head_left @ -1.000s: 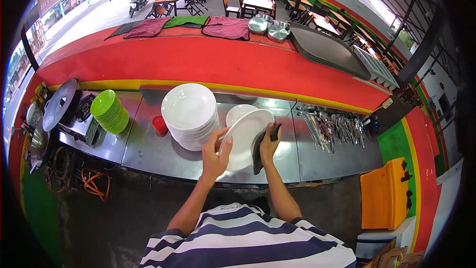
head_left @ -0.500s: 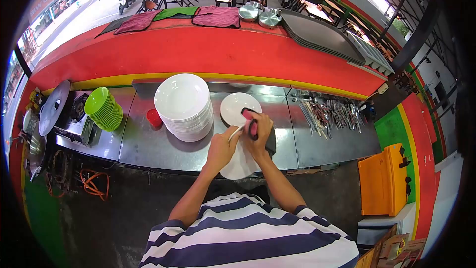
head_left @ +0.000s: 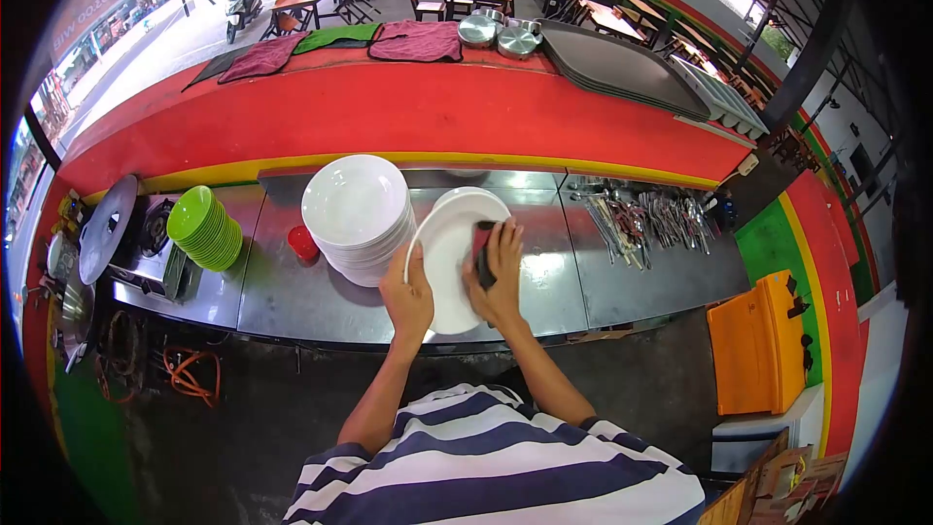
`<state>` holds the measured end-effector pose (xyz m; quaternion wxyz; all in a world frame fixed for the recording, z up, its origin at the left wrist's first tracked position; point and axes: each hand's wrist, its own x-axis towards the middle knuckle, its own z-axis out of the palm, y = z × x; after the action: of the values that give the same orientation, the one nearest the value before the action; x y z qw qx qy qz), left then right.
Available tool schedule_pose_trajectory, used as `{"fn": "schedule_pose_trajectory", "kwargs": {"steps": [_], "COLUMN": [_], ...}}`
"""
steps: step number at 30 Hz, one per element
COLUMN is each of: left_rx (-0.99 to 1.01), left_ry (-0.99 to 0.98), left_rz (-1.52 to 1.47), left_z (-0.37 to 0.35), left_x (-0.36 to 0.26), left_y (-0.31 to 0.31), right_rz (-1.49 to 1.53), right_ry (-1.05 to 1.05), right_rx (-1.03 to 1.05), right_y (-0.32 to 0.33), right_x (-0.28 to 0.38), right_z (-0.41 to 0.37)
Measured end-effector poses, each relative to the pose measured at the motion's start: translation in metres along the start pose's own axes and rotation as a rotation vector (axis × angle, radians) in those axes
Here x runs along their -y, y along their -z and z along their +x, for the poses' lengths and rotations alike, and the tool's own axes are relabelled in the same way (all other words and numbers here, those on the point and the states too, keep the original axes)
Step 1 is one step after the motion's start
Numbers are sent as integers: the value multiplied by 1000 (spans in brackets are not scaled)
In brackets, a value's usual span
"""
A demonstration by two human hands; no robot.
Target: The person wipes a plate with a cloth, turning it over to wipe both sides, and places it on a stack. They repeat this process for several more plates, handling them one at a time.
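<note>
A deep white plate [head_left: 444, 258] is tilted with its hollow towards me. My left hand [head_left: 408, 299] is closed on its left rim, thumb over the edge. Inside the plate, my right hand [head_left: 501, 277] presses a dark red and black cloth [head_left: 483, 248] against the right side; its fingers are bent over the cloth. Behind the held plate, the rim of another white dish [head_left: 470, 192] shows, mostly hidden. Close by on the left stands a tall stack of white plates [head_left: 356, 202] on the steel counter [head_left: 282, 297].
Left of the stack are a red cup [head_left: 302, 242], stacked green bowls [head_left: 202, 224] and a stove [head_left: 160, 233]. Cutlery [head_left: 656, 219] lies spread at the right. Cloths [head_left: 418, 41], metal pans [head_left: 501, 34] and dark trays [head_left: 627, 68] rest on the red ledge [head_left: 408, 117].
The plate has turned from nearly edge-on to showing its hollow. My right hand and the cloth have moved from the rim into the plate, and my left hand has shifted left.
</note>
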<state>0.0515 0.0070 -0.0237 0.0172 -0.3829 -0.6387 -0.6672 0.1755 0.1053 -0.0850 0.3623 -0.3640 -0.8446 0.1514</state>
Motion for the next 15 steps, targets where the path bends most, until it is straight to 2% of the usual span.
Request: {"fn": "schedule_pose_trajectory", "kwargs": {"steps": [4, 6, 11, 15], "left_rx": [-104, -99, -119, -97], "left_ry": [-1, 72, 134, 183], "left_rz": [2, 17, -74, -54], "left_z": [7, 7, 2, 5], "left_x": [4, 2, 11, 17], "left_y": [-1, 1, -3, 5], "right_rz": [206, 304, 421, 374], "right_ry": [70, 80, 219, 320], "right_rx": [196, 280, 327, 330], "right_y": [-10, -10, -6, -1], "right_x": [16, 32, 57, 54], "right_z": [-32, -39, -34, -29]}}
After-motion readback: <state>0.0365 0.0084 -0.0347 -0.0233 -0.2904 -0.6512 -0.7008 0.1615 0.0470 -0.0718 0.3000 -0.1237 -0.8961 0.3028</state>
